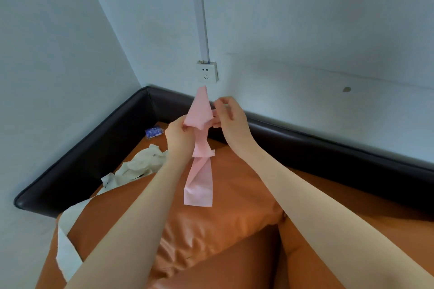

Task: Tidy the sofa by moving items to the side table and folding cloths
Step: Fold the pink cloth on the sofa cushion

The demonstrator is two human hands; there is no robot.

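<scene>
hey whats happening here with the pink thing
A person is holding a pink cloth up over an orange sofa with both hands. The left hand pinches it near the upper part and the right hand has a grip on it from the other side, while the rest hangs down twisted and not yet folded. A crumpled white cloth and a small blue packet lie on the sofa near the corner.

No readable text anywhere.
Small blue-and-white packet (153, 132), just left of the left hand (179, 138), has printed marks too blurred to read; wall socket (207, 71) above the hands shows no lettering or nos.
</scene>
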